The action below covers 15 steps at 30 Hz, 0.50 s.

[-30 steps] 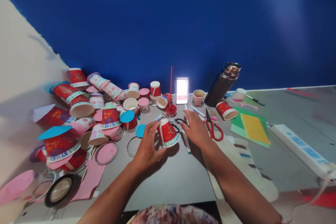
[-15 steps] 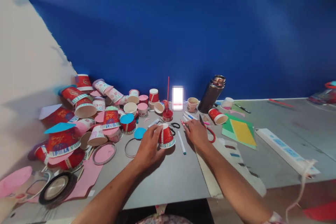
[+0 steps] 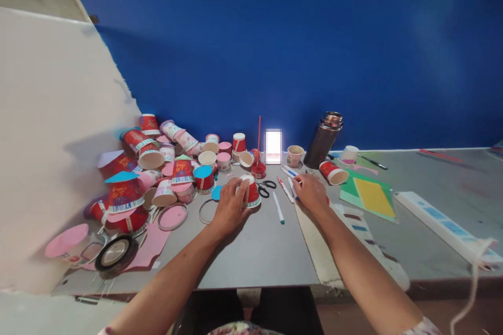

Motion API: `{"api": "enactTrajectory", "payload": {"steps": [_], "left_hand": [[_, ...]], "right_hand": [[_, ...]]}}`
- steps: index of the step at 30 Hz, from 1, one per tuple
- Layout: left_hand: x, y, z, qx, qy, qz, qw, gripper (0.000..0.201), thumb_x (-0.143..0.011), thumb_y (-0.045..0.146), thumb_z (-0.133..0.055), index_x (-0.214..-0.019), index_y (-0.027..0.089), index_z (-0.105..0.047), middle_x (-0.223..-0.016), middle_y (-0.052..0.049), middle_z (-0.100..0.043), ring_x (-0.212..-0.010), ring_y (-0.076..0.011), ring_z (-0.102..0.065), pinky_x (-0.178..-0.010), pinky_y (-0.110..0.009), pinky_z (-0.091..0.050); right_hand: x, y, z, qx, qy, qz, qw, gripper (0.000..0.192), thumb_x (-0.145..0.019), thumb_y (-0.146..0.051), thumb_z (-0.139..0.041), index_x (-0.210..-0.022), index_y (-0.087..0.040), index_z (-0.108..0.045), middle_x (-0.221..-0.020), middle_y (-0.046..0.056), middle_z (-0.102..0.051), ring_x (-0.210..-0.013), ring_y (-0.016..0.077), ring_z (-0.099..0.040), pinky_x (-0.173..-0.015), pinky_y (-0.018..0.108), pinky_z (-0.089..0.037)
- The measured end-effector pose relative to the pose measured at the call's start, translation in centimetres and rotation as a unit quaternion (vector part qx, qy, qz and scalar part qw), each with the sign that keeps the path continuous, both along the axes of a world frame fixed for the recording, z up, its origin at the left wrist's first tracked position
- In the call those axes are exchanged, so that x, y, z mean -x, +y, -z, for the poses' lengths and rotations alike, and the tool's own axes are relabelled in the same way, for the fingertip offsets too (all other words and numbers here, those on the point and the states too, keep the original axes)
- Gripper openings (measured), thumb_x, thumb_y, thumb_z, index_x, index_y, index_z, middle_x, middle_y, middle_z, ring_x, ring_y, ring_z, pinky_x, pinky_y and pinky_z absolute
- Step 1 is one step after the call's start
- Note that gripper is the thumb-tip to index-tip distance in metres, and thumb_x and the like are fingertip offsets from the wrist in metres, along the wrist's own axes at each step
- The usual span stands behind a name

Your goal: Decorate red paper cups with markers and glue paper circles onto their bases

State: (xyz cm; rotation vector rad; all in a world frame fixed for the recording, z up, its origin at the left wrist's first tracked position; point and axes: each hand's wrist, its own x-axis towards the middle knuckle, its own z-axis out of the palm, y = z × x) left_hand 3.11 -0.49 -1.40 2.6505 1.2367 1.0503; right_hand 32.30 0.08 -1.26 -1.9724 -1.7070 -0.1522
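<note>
The right hand (image 3: pixel 312 192) had shifted rightward, off a red-and-white marker (image 3: pixel 285 190) and onto a white-barreled marker (image 3: pixel 291 186), fingers bent low over it; whether they pinched it, the view could not tell. The left hand (image 3: pixel 231 200) curled around an upturned red paper cup (image 3: pixel 252 194) on the gray tabletop (image 3: pixel 255 256), near black-handled scissors (image 3: pixel 263 191). Too hard a squeeze could have dented the thin cup wall; a careless sweep could have rolled the loose green-tipped marker (image 3: pixel 279 208) or toppled the tall flask (image 3: pixel 323 142).
</note>
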Motion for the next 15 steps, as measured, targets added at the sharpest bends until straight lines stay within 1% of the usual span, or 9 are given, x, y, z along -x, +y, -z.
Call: {"api": "enactTrajectory", "payload": {"steps": [3, 4, 6, 8, 10, 11, 13, 15], "left_hand": [[-0.3, -1.0, -0.4, 0.009, -0.004, 0.023, 1.000, 0.069, -0.081, 0.033, -0.084, -0.141, 0.029, -0.052, -0.147, -0.014, -0.049, -0.140, -0.0382, -0.049, -0.117, -0.060, -0.041], [-0.4, -1.4, -0.6, 0.013, -0.021, 0.025, 0.999, 0.064, -0.084, 0.036, -0.082, -0.141, 0.029, -0.052, -0.147, -0.015, -0.049, -0.139, -0.0376, -0.049, -0.117, -0.060, -0.042], [-0.5, -1.9, -1.2, 0.023, -0.088, 0.015, 0.996, 0.056, -0.092, 0.038, -0.071, -0.143, 0.029, -0.049, -0.146, -0.016, -0.048, -0.140, -0.0359, -0.048, -0.118, -0.060, -0.041], [-0.3, -2.0, -2.0, 0.041, -0.189, -0.019, 0.981, 0.046, -0.097, 0.035, -0.063, -0.141, 0.029, -0.049, -0.143, -0.014, -0.051, -0.140, -0.0337, -0.049, -0.119, -0.058, -0.042], [0.1, -1.5, -2.7, 0.065, -0.274, -0.068, 0.957, 0.037, -0.100, 0.034, -0.056, -0.136, 0.029, -0.052, -0.139, -0.013, -0.054, -0.137, -0.0325, -0.052, -0.116, -0.056, -0.045], [0.3, -1.2, -3.1, 0.076, -0.299, -0.092, 0.947, 0.033, -0.101, 0.035, -0.053, -0.134, 0.029, -0.052, -0.139, -0.013, -0.055, -0.135, -0.0322, -0.053, -0.113, -0.056, -0.048], [0.9, -0.4, -3.8, 0.093, -0.320, -0.122, 0.935, 0.031, -0.105, 0.038, -0.044, -0.132, 0.027, -0.053, -0.137, -0.014, -0.058, -0.131, -0.0313, -0.057, -0.108, -0.055, -0.051], [1.5, 0.3, -4.5, 0.109, -0.320, -0.123, 0.933, 0.031, -0.107, 0.039, -0.040, -0.127, 0.024, -0.057, -0.130, -0.013, -0.064, -0.124, -0.0285, -0.062, -0.105, -0.051, -0.053]], "right_hand": [[-0.2, -0.1, 0.2, -0.003, 0.009, -0.015, 1.000, 0.025, -0.097, -0.024, -0.055, -0.095, -0.018, -0.078, -0.101, 0.011, -0.079, -0.097, 0.0251, -0.070, -0.086, 0.034, -0.048], [-0.2, -0.1, 0.2, -0.006, 0.013, -0.018, 1.000, 0.025, -0.097, -0.024, -0.054, -0.095, -0.019, -0.078, -0.101, 0.011, -0.079, -0.097, 0.0252, -0.070, -0.085, 0.034, -0.049], [-0.4, -0.2, 0.3, -0.013, 0.023, -0.028, 0.999, 0.027, -0.096, -0.026, -0.053, -0.093, -0.019, -0.078, -0.100, 0.011, -0.079, -0.096, 0.0254, -0.070, -0.085, 0.035, -0.050], [-0.6, -0.2, 0.3, -0.022, 0.036, -0.038, 0.998, 0.028, -0.096, -0.029, -0.052, -0.091, -0.019, -0.078, -0.097, 0.011, -0.079, -0.095, 0.0260, -0.071, -0.086, 0.036, -0.051], [-0.7, -0.1, 0.5, -0.030, 0.052, -0.043, 0.997, 0.029, -0.094, -0.031, -0.052, -0.090, -0.019, -0.078, -0.096, 0.012, -0.079, -0.094, 0.0271, -0.071, -0.085, 0.037, -0.051], [-0.7, -0.1, 0.6, -0.033, 0.060, -0.045, 0.997, 0.028, -0.094, -0.031, -0.052, -0.090, -0.019, -0.078, -0.095, 0.012, -0.079, -0.093, 0.0276, -0.071, -0.085, 0.038, -0.051], [-0.5, -0.2, 0.9, -0.038, 0.072, -0.054, 0.995, 0.028, -0.092, -0.032, -0.052, -0.089, -0.019, -0.077, -0.095, 0.013, -0.079, -0.092, 0.0281, -0.070, -0.084, 0.039, -0.051], [-0.1, -0.3, 1.1, -0.042, 0.078, -0.071, 0.993, 0.028, -0.092, -0.032, -0.052, -0.087, -0.019, -0.076, -0.094, 0.013, -0.079, -0.091, 0.0285, -0.071, -0.083, 0.039, -0.051]]}}
